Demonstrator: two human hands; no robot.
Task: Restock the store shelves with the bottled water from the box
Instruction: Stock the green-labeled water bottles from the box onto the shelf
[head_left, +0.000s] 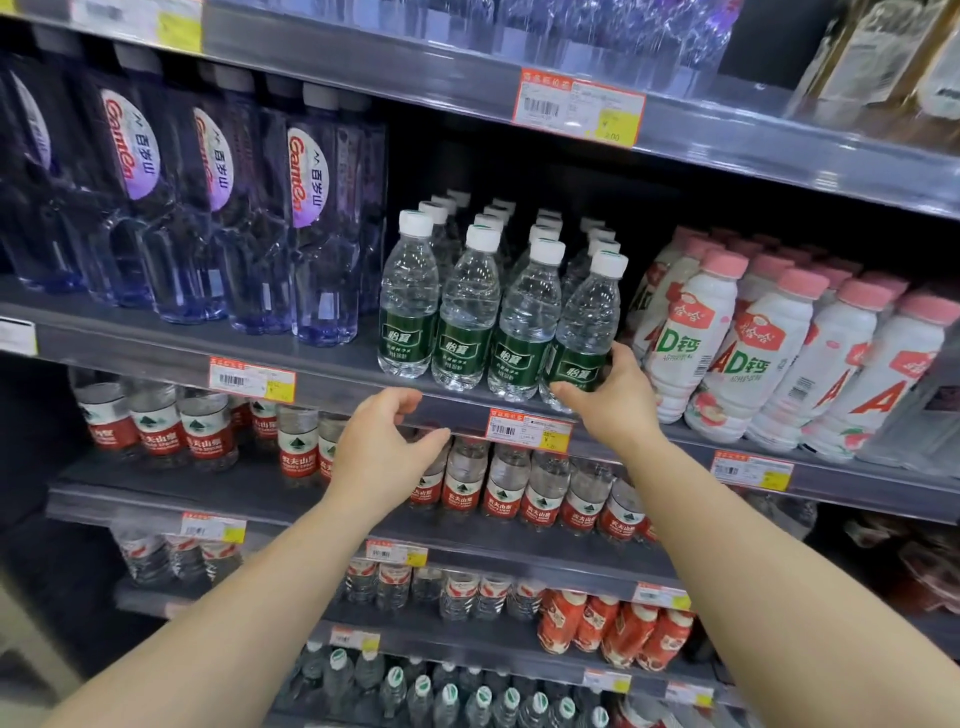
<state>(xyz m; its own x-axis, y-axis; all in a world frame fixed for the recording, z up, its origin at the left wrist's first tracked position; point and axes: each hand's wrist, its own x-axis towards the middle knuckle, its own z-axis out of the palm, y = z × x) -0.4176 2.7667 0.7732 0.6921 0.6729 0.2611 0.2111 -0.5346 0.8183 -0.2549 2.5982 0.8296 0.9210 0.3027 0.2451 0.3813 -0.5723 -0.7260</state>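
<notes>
The right hand (610, 397) grips the rightmost front bottle (584, 332) on the shelf (332, 371), beside the milk drinks (696, 338); the left hand (387, 441) hovers empty, fingers loosely curled. Best to square it with its row, label forward, base fully behind the edge.

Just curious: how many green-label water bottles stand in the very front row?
4, side by side at the shelf edge; the right hand grips the rightmost green-label bottle. More stand behind, partly hidden.
</notes>
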